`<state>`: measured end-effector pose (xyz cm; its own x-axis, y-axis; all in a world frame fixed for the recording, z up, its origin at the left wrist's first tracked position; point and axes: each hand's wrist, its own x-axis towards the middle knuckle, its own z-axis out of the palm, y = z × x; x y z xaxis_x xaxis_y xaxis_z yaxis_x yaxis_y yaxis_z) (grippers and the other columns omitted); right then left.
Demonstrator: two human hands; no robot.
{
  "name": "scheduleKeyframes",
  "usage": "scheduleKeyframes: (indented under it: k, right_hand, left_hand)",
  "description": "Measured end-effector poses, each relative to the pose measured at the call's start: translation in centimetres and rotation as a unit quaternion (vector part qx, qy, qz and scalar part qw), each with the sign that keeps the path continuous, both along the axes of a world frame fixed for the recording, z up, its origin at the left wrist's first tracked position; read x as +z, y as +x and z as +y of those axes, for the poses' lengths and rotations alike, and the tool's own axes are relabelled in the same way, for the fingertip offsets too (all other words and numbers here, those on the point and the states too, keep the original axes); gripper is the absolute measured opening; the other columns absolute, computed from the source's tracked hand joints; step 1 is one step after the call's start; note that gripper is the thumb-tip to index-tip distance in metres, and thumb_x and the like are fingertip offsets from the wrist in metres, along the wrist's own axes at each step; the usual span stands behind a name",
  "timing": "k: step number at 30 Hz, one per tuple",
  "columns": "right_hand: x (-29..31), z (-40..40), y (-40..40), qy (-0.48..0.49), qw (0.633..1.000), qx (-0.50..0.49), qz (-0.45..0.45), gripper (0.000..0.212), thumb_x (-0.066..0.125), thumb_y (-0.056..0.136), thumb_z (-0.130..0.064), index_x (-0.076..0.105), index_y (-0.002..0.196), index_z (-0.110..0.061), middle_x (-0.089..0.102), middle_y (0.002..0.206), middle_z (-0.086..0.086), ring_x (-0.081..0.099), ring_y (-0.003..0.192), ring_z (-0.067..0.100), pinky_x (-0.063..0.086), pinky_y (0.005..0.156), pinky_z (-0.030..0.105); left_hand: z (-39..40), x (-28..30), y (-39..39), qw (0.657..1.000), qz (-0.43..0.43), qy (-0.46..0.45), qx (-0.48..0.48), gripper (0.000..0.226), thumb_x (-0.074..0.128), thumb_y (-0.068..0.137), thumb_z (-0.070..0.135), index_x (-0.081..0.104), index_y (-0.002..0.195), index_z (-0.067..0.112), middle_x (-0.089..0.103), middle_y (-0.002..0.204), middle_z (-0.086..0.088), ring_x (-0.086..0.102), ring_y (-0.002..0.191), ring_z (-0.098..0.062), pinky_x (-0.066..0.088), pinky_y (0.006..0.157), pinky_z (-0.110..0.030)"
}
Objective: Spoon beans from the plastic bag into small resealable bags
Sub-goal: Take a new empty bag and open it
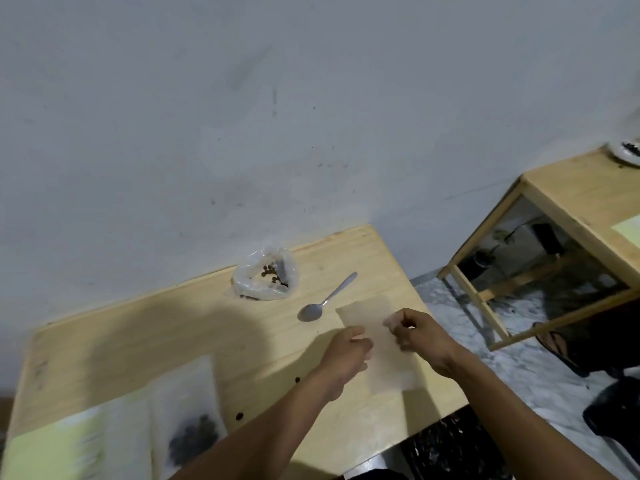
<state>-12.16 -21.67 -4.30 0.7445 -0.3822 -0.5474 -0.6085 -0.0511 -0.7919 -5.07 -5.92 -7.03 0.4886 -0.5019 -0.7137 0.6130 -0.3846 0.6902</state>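
A light wooden table (194,327) stands against a grey wall (242,116), and both hands work over its right part on a small clear bag (384,344) that lies flat on the wood, its far end near the spoon and its near end toward the table's front edge. The left hand (346,351) is at the bag's left edge, fingers curled, its grip pinching that edge as far as the blur allows one to tell. The right hand (420,336) is at the bag's right side, fingers curled in, thumb and forefinger pinched on the film near its upper part. A metal spoon (323,301) lies on the table just beyond the bag, bowl toward the person, handle pointing away and to the right; neither hand touches it. Farther back, near the wall, sits the crumpled plastic bag (265,278), open, with a few brown beans (272,271) inside. At the lower left lies a filled bag (190,420) with dark beans in it, beside a pale green sheet (45,445), both blurred. Two loose beans (239,416) lie on the wood near the left forearm. To the right stands a second table (575,192), with a white dish (627,154) at its far corner, over a marbled floor (467,327).
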Motion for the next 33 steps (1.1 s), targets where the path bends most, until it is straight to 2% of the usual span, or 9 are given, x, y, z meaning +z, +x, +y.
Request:
scheduleKeyframes:
  k: [3,8,13,17,21,25,29,31,33]
  right_hand:
    - [3.1,0.2,1.5,-0.028,0.994,0.090,-0.052,0.008,0.056,0.096,-0.006,0.064,0.099,-0.007,0.061,0.089,0.002,0.054,0.073,0.013,0.044,0.064,0.020]
    - [6.3,1.9,4.3,-0.140,0.955,0.226,-0.127,0.017,0.066,0.088,-0.010,0.059,0.097,-0.023,0.062,0.103,-0.007,0.059,0.086,0.008,0.047,0.069,0.014]
    - [7.9,3.6,7.1,-0.156,0.935,0.294,-0.124,0.030,0.069,0.087,-0.023,0.058,0.112,-0.035,0.055,0.118,-0.021,0.054,0.106,0.001,0.048,0.084,0.019]
    - [9.8,6.0,8.9,-0.079,0.954,0.231,-0.176,0.012,0.063,0.094,-0.029,0.069,0.103,-0.025,0.068,0.107,-0.014,0.062,0.091,0.000,0.046,0.079,0.014]
    - [10.5,8.1,10.2,-0.047,0.956,0.206,-0.205,0.018,0.070,0.089,-0.030,0.068,0.097,-0.014,0.071,0.096,-0.003,0.062,0.079,0.003,0.050,0.072,0.016]
    - [10.3,8.4,11.3,-0.014,0.960,0.215,-0.176,0.016,0.070,0.089,-0.024,0.068,0.100,-0.013,0.071,0.100,0.006,0.062,0.080,0.007,0.050,0.077,0.029]
    - [9.9,8.4,12.1,0.003,0.965,0.222,-0.142,0.009,0.066,0.090,-0.022,0.070,0.096,-0.016,0.070,0.102,0.007,0.063,0.087,0.011,0.054,0.085,0.037]
    - [9.8,8.6,12.4,-0.025,0.967,0.213,-0.140,0.008,0.063,0.091,-0.018,0.070,0.091,-0.014,0.071,0.094,0.006,0.062,0.081,0.009,0.054,0.082,0.034]
    - [9.6,9.4,12.4,-0.099,0.963,0.199,-0.150,0.010,0.060,0.090,-0.015,0.068,0.085,-0.014,0.069,0.083,-0.002,0.059,0.069,0.002,0.049,0.069,0.020]
  left_hand:
    - [0.3,3.4,1.9,0.990,0.044,-0.088,0.105,0.015,0.053,0.099,0.025,0.060,0.110,0.017,0.066,0.114,-0.008,0.068,0.103,-0.027,0.055,0.086,-0.037]
    - [2.4,8.4,5.5,0.966,0.039,-0.191,0.173,0.039,0.055,0.099,0.035,0.057,0.122,0.004,0.069,0.116,-0.020,0.071,0.097,-0.039,0.054,0.092,-0.053]
    - [5.1,10.4,7.5,0.959,-0.012,-0.199,0.203,0.041,0.056,0.097,0.037,0.056,0.125,0.007,0.068,0.119,-0.017,0.070,0.100,-0.038,0.056,0.087,-0.052]
    - [6.7,11.2,8.0,0.955,-0.054,-0.204,0.209,0.028,0.055,0.098,0.032,0.057,0.109,0.006,0.075,0.096,-0.007,0.072,0.092,-0.031,0.054,0.091,-0.055]
    - [7.4,11.5,8.1,0.950,-0.071,-0.201,0.226,0.014,0.056,0.098,0.026,0.056,0.097,0.011,0.070,0.075,-0.001,0.070,0.077,-0.025,0.054,0.087,-0.053]
    - [8.3,11.3,8.7,0.947,-0.075,-0.190,0.247,0.010,0.056,0.099,0.022,0.059,0.097,0.012,0.071,0.086,-0.008,0.070,0.083,-0.031,0.055,0.080,-0.047]
    - [8.7,10.7,9.1,0.948,-0.074,-0.175,0.256,0.009,0.058,0.098,0.020,0.063,0.092,0.015,0.070,0.093,-0.007,0.069,0.092,-0.034,0.055,0.089,-0.053]
    - [8.6,10.6,9.1,0.949,-0.090,-0.152,0.259,0.008,0.058,0.097,0.017,0.062,0.090,0.015,0.069,0.092,-0.006,0.068,0.091,-0.032,0.056,0.086,-0.050]
    - [8.1,10.6,9.0,0.948,-0.113,-0.117,0.273,0.005,0.056,0.096,0.013,0.060,0.093,0.012,0.066,0.094,-0.007,0.066,0.086,-0.028,0.058,0.080,-0.043]
